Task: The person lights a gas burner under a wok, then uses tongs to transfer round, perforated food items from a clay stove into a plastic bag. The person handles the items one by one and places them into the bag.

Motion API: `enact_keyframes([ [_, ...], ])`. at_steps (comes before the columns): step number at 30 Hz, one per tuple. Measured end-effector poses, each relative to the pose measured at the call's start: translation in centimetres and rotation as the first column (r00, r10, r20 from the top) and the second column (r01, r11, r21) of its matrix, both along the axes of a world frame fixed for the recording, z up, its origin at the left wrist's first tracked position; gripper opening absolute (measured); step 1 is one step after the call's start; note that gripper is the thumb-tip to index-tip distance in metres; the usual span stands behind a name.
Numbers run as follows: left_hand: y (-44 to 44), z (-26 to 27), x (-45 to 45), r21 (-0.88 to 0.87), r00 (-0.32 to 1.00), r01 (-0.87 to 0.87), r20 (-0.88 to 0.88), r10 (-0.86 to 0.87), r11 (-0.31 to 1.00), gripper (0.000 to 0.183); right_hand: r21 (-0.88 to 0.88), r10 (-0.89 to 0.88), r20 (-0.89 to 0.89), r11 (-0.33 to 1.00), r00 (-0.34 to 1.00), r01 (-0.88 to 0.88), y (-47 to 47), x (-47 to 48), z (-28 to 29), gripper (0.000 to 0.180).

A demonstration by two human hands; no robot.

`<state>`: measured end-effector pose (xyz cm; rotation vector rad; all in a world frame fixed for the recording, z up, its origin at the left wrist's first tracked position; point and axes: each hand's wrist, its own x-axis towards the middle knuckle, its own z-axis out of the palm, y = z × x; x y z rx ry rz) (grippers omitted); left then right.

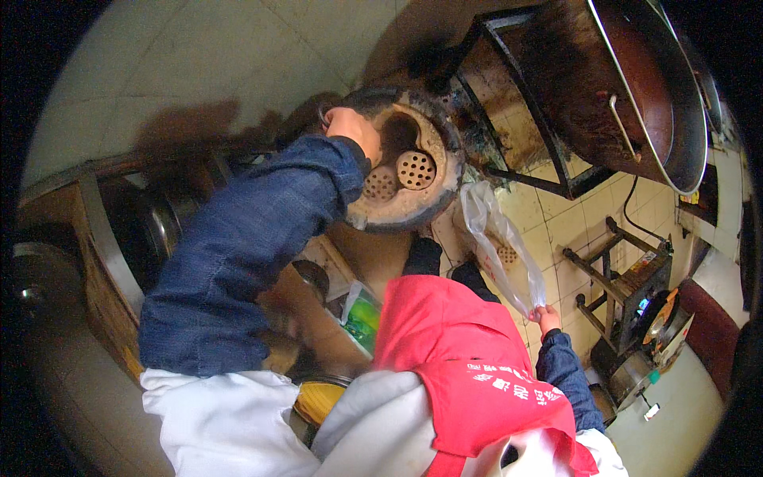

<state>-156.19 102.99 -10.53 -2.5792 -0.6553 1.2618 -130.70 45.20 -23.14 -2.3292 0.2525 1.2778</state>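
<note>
My left hand (356, 132) is bent over the upper left rim of a round coal stove (438, 200); a dark curved handle shows at its fingers, the rest of the grip being hidden. Inside the stove's clay top, two honeycomb coal briquettes with round holes are visible: a pale one (416, 170) and another (380, 183) close beside it, below my left wrist. My right hand (545, 319), out to the right, pinches one end of a clear plastic bag (501, 238), which hangs stretched toward the stove's lower right side. Through or behind the bag, a perforated round shape (507, 255) shows near the floor.
A large wok-like pan (641, 89) rests on a black metal frame (560, 173) at upper right. On the tiled floor stands a metal-legged stand (620, 280) with a cable. A wooden-edged shelf (98, 238) with dark pots is at left; a green package (362, 319) lies near my apron.
</note>
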Motion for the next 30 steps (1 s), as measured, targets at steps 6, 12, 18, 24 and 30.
enact_keyframes([
  [6, -0.5, -1.1, 0.2, 0.028, 0.999, -0.029, -0.020, 0.030, 0.999, 0.022, 0.000, -0.044, -0.015, 0.999, 0.999, 0.044, -0.1, 0.1, 0.1, 0.023],
  [12, -1.0, -1.7, 0.7, -0.010, 0.996, -0.084, 0.019, 0.084, 0.996, 0.022, -0.010, -0.008, 0.011, 1.000, 1.000, 0.008, 0.1, 0.1, 0.3, 0.023],
  [18, -1.0, -3.0, 1.7, -0.008, 0.995, -0.096, -0.016, 0.096, 0.995, 0.024, 0.016, -0.029, -0.007, 0.999, 1.000, 0.029, -0.3, 0.2, 0.0, 0.024],
  [24, -1.2, -4.6, 2.0, 0.010, 0.999, -0.042, -0.022, 0.043, 0.999, 0.019, 0.013, -0.038, -0.007, 0.999, 0.999, 0.039, -0.7, 0.0, -0.3, 0.024],
  [30, -1.9, -6.2, 2.8, 0.012, 0.996, 0.012, -0.089, -0.011, 1.000, 0.017, 0.006, -0.018, 0.005, 1.000, 1.000, 0.018, -1.0, 0.0, -0.5, 0.028],
])
